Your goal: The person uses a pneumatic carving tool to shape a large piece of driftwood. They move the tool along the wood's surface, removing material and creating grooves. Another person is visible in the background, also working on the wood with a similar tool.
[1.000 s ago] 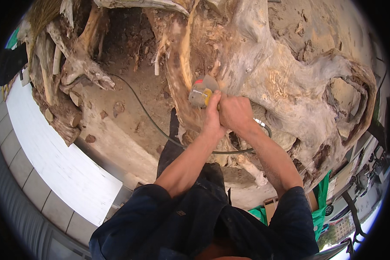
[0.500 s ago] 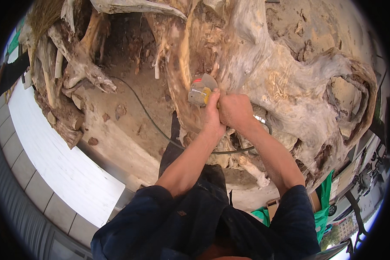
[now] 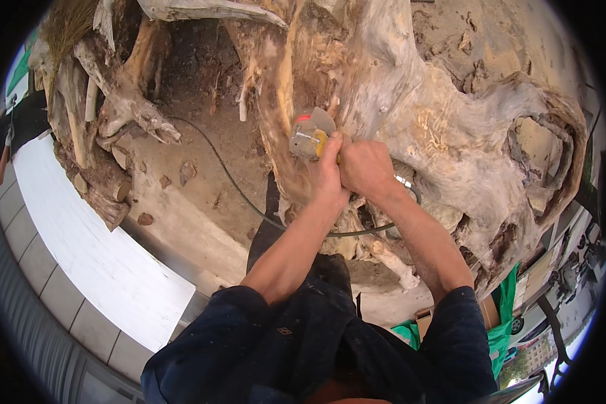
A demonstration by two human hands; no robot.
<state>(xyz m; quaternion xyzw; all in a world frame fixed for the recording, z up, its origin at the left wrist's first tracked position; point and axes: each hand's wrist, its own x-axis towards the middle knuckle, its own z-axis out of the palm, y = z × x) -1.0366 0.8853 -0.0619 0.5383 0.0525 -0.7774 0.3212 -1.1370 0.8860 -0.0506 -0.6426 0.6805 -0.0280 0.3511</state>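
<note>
My left hand and my right hand are wrapped close together round the body of a small angle grinder. Its worn grey head, with red and yellow patches, sticks out beyond my left thumb. The head is over a brown, hollowed part of a large gnarled tree root, at or very near the wood; contact cannot be made out. My fingers cover most of the tool's body. Behind my right hand a shiny metal coupling joins a dark hose, which loops under my forearms.
More twisted roots stand at the left, with dusty ground and wood chips between. A long white board lies on grey paving at the lower left. Green sheeting and a cardboard box are at the lower right.
The grinder head has shifted slightly up and left and tilted a little. Both hands keep their grip on it.
</note>
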